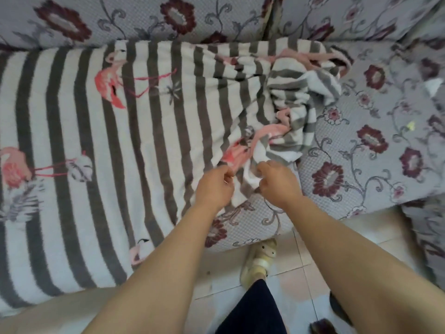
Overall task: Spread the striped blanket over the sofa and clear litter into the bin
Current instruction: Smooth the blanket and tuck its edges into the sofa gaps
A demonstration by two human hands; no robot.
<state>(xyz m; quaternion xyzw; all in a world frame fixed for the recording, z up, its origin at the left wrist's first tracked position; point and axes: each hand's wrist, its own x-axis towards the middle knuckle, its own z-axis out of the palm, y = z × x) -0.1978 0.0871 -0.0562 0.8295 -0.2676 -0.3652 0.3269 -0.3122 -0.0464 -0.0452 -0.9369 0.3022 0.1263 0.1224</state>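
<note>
The striped blanket, grey and white with pink flamingos, lies flat over the left and middle of the sofa. Its right end is bunched in a heap near the sofa's middle. My left hand and my right hand are close together at the front of that heap, each pinching the blanket's edge. A small white scrap and a tiny yellow scrap lie on the bare floral seat at the right. No bin is in view.
The sofa's floral back cushions run along the top. Pale floor tiles lie below the seat, with my foot in a light slipper beside the sofa front. A dark object sits at the bottom edge.
</note>
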